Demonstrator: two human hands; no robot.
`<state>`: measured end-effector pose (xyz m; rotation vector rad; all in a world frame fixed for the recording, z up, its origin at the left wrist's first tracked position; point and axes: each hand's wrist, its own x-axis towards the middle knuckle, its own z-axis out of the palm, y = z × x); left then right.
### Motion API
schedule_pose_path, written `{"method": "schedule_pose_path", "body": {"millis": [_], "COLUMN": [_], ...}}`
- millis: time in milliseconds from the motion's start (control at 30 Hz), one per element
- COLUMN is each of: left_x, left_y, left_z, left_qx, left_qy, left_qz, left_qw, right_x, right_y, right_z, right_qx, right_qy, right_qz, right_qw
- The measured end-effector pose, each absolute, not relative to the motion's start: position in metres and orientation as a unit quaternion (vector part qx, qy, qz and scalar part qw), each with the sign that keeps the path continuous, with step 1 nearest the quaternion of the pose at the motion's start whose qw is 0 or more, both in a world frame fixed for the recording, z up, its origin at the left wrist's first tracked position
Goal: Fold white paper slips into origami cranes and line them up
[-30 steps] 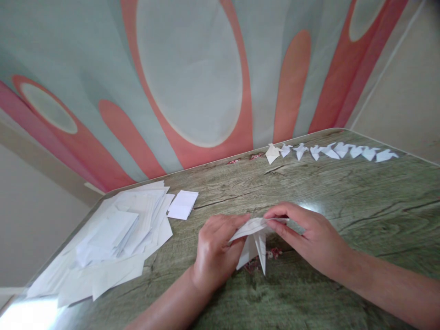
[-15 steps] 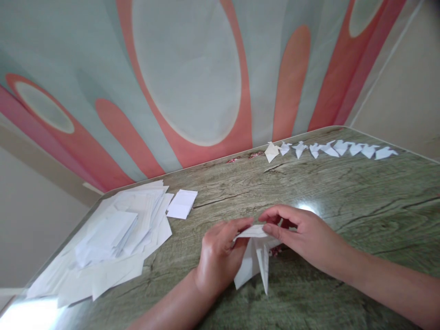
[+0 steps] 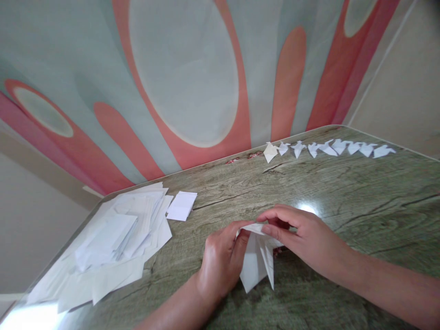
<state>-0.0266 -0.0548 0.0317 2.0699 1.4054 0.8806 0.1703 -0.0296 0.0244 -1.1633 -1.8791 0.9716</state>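
Note:
A partly folded white paper point(image 3: 254, 261) is held just above the table near the front centre, its pointed flaps hanging down. My left hand point(image 3: 225, 250) pinches its upper left edge between thumb and fingers. On the upper right edge, the thumb and fingers of my right hand point(image 3: 292, 227) are closed on the same paper. Part of the paper's top is hidden by the fingers.
A large pile of white paper sheets point(image 3: 151, 256) covers the table's left side, with a small folded stack point(image 3: 182, 206) beside it. Several folded paper figures point(image 3: 339, 146) stand in a row along the back right edge of the wood-patterned table point(image 3: 343, 192).
The hanging flaps of the paper have swung slightly right and spread a little. My left hand has turned slightly, and both hands keep their hold.

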Motion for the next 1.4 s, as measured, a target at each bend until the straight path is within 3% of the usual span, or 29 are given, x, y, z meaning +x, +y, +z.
{"method": "schedule_pose_path", "body": {"millis": [233, 367, 633, 1400], "left_x": [-0.026, -0.026, -0.022, -0.019], "left_y": [-0.047, -0.043, -0.048, -0.046], "left_z": [0.020, 0.016, 0.017, 0.029], "left_qx": [0.601, 0.557, 0.594, 0.526], "left_qy": [0.560, 0.548, 0.526, 0.519], "left_qz": [0.327, 0.344, 0.278, 0.287], "left_qw": [0.467, 0.521, 0.541, 0.609], "right_x": [0.177, 0.178, 0.176, 0.173], "right_y": [-0.022, -0.021, -0.023, -0.036], "right_z": [0.023, 0.017, 0.010, 0.020], "right_qx": [-0.441, -0.417, -0.379, -0.305], "right_qy": [-0.736, -0.764, -0.834, -0.868], "right_qz": [0.356, 0.322, 0.141, 0.042], "right_qw": [0.371, 0.373, 0.376, 0.390]}}
